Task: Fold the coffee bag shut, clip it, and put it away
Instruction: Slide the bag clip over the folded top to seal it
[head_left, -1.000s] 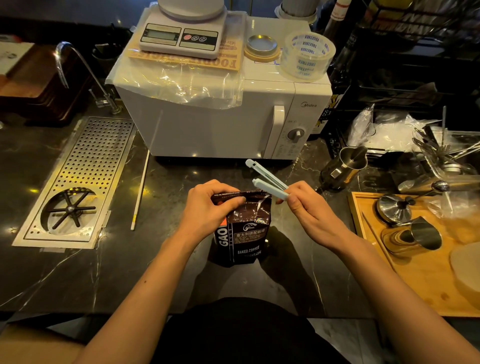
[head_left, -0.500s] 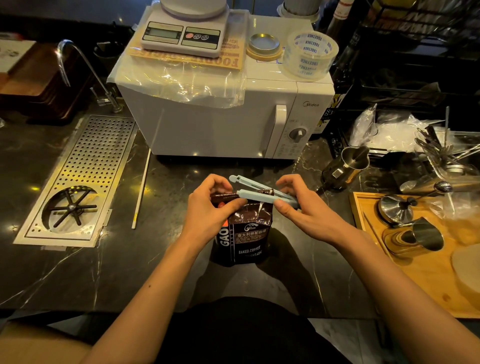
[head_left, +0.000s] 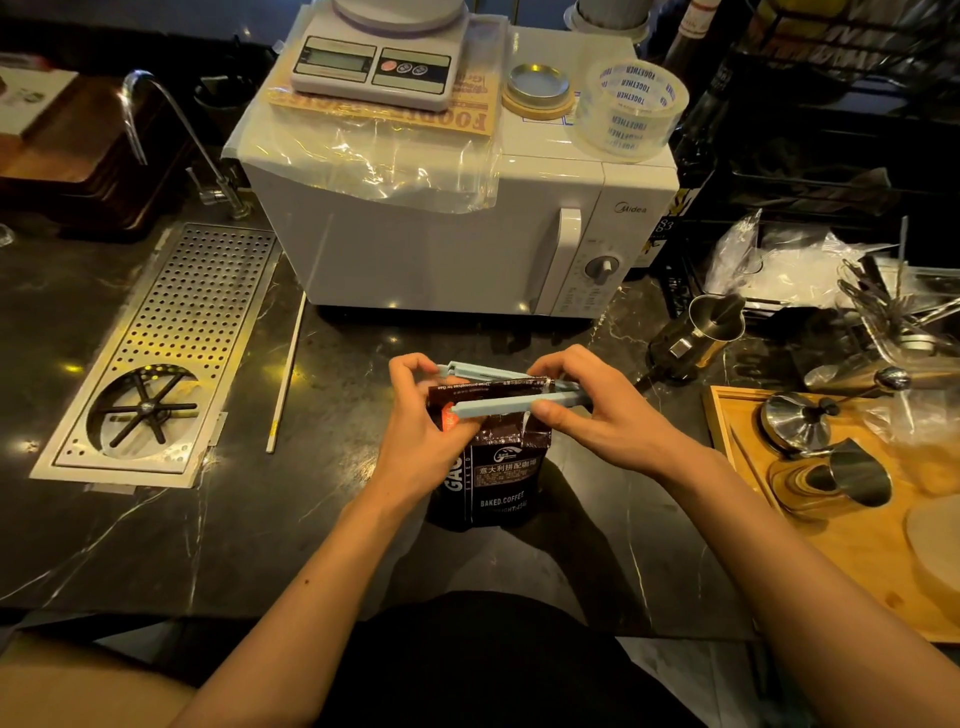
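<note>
Dark coffee bag stands upright on black counter, near centre, w/ white microwave beyond it. Left hand pinches folded top at left. Right hand grips hinge end of pale blue clip, whose two arms straddle the fold, not yet snapped. Clipping step; next, likely squeeze arms together till they latch.

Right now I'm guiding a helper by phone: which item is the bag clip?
In front of the white microwave, a dark coffee bag stands on the black counter. The pale blue clip straddles its folded top, between both hands: two long thin bars, still apart.
</note>
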